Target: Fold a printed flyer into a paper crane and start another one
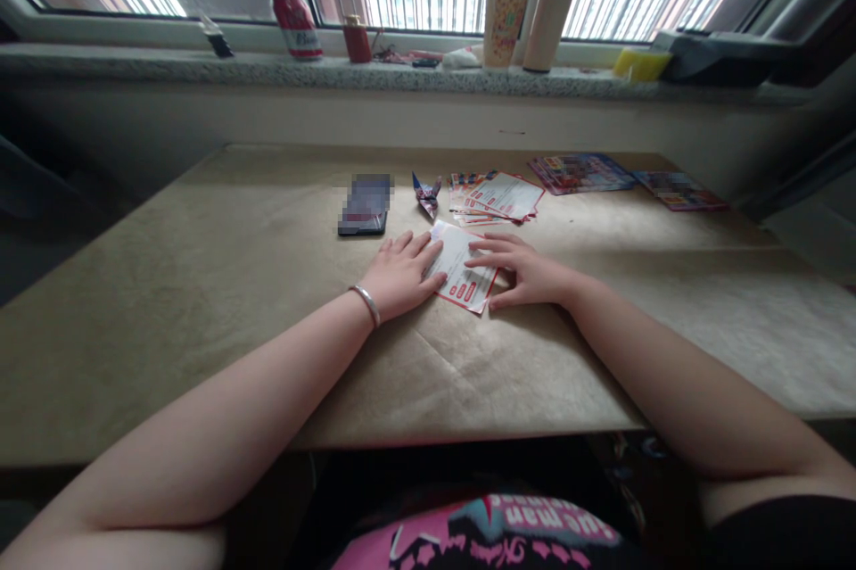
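Note:
A white printed sheet of paper [461,262] with red edges and red labels lies flat on the table, turned at a slant. My left hand [401,276] rests on its left side, fingers spread, a silver bangle at the wrist. On the right side, my right hand [522,271] lies over the sheet's edge with its fingers apart. Just beyond the sheet stands a small folded paper crane [426,195]. To the crane's right is a loose pile of similar printed sheets [505,197]. Part of the sheet is hidden under my fingers.
A dark phone [366,204] lies left of the crane. Colourful printed sheets [579,173] and another small stack [679,191] are at the table's [201,285] back right. Along the windowsill [415,81] stand a red can [296,28], a paper cup [506,24] and a yellow sponge [640,64].

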Demonstrator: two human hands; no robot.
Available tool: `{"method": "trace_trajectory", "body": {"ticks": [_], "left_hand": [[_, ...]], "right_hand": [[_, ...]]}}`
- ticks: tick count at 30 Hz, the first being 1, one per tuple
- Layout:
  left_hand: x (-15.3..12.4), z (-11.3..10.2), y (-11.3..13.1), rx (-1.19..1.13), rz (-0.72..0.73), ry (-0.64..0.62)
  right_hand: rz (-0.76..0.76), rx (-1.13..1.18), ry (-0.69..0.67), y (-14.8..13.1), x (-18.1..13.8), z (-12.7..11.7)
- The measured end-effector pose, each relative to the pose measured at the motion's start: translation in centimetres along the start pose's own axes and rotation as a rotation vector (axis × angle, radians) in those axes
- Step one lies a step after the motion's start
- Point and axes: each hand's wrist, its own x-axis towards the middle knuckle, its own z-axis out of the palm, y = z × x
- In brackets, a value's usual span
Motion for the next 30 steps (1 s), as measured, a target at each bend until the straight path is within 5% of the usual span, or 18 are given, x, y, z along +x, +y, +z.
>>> {"method": "trace_trajectory", "body": {"ticks": [9,18,30], "left_hand": [[0.3,0.5,-0.5,-0.004,0.013,0.011],[0.5,0.5,-0.6,-0.018,0.041,0.018],[0.7,0.6,-1.2,-0.076,0.270,0.041]], "right_hand": [[-0.199,0.028,0.083,-0.4,0.5,0.3],[-0.196,0.220,0.140,-1.1,0.5,0.4],[0.102,0.354,0.095,-2.1,0.0,0.0]]}}
